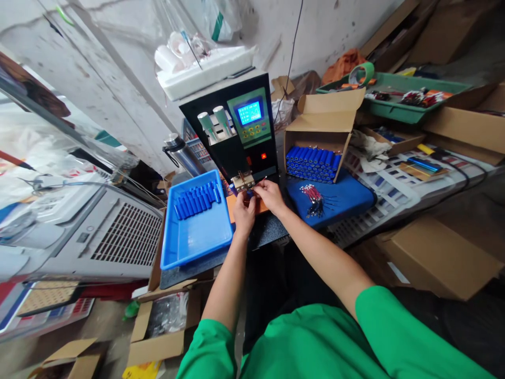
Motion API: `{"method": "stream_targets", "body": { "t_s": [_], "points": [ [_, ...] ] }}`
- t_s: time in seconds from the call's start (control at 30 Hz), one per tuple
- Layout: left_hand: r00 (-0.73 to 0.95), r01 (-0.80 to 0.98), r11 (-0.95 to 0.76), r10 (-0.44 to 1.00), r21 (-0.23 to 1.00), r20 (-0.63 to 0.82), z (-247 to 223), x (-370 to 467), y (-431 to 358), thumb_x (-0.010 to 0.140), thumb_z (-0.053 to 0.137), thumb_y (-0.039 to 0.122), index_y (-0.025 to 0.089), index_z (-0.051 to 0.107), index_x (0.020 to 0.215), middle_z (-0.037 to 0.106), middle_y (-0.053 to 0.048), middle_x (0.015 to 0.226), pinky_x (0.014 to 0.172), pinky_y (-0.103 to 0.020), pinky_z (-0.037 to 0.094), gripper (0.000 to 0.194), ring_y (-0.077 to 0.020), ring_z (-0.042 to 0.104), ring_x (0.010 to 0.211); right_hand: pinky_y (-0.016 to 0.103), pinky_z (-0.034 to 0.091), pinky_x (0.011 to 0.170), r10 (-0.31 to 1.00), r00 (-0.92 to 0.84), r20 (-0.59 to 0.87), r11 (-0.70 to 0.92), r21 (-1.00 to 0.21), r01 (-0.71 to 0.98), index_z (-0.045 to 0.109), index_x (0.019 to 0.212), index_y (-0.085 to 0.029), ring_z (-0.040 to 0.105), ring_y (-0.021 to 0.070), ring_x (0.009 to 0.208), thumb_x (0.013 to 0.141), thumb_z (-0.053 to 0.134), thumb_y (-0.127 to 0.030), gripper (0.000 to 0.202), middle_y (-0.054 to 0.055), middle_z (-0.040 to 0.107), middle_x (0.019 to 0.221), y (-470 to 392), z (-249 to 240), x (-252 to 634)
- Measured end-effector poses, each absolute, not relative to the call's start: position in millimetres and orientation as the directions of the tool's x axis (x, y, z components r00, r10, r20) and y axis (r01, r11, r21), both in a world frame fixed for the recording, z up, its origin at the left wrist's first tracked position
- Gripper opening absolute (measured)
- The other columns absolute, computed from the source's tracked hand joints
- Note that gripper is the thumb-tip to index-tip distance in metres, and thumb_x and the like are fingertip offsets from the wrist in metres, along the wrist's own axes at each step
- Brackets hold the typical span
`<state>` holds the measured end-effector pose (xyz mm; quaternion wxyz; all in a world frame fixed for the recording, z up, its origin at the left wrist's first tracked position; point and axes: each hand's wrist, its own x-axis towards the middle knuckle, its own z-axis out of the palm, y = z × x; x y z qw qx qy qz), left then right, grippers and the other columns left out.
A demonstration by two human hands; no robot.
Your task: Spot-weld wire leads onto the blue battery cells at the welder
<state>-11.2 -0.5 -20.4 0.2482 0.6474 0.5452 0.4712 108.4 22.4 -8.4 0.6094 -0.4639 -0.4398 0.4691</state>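
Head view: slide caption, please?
Left hand and right hand work at a black machine, between tray and cardboard box.

Can see a blue tray [201, 234] and a black machine [236, 152] on the dark speckled table [269, 231], and an open brown box [327, 111] and thin wires [313, 196] on the blue pad [353, 196] to the right.

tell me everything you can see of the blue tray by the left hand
The blue tray is shallow and rectangular, with raised walls and a smooth, plastic look. It lies open side up on the dark tabletop, left of the left hand. Blue cylinders lie grouped toward its far end.
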Motion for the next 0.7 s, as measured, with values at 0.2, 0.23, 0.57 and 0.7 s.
{"method": "stream_targets", "body": {
  "t_s": [0.2,0.23,0.57,0.7],
  "points": [
    [-0.037,0.489,-0.295,0.933,0.821,0.357,-26,-13,2,0.091,0.059,0.034,0.021,0.061,0.111,0.068,-0.003,0.09,0.067,-0.027,0.046,0.024,-0.0145,0.061,0.071,0.026,0.046,0.065,0.973,0.16,0.165,0.178,-0.981,-0.074,0.06,0.071,-0.02,0.06,0.0169,0.071,0.078,0.062,-0.033,0.015,0.001,0.066,0.073,24,-6,107],
    [-0.038,0.492,-0.299,0.931,0.818,0.363,-27,-13,2,0.091,0.059,0.035,0.021,0.061,0.112,0.068,-0.002,0.09,0.067,-0.027,0.046,0.024,-0.0145,0.06,0.071,0.026,0.046,0.065,0.972,0.163,0.17,0.182,-0.981,-0.064,0.06,0.071,-0.02,0.06,0.0169,0.071,0.078,0.062,-0.033,0.015,0.001,0.066,0.073,24,-6,107],
    [-0.037,0.496,-0.323,0.919,0.806,0.391,-33,-15,5,0.092,0.059,0.037,0.022,0.062,0.113,0.068,-0.002,0.089,0.067,-0.027,0.048,0.026,-0.0147,0.061,0.072,0.027,0.046,0.067,0.966,0.157,0.204,0.208,-0.978,-0.007,0.062,0.073,-0.018,0.061,0.018,0.073,0.079,0.064,-0.033,0.016,0.002,0.068,0.075,24,-8,107],
    [-0.038,0.497,-0.33,0.915,0.802,0.401,-34,-16,5,0.093,0.059,0.036,0.022,0.062,0.114,0.068,-0.003,0.088,0.068,-0.027,0.048,0.026,-0.0152,0.062,0.073,0.027,0.046,0.068,0.965,0.164,0.204,0.2,-0.979,0.038,0.063,0.075,-0.018,0.061,0.018,0.074,0.081,0.064,-0.033,0.016,0.002,0.069,0.077,23,-7,107]
  ]
}}
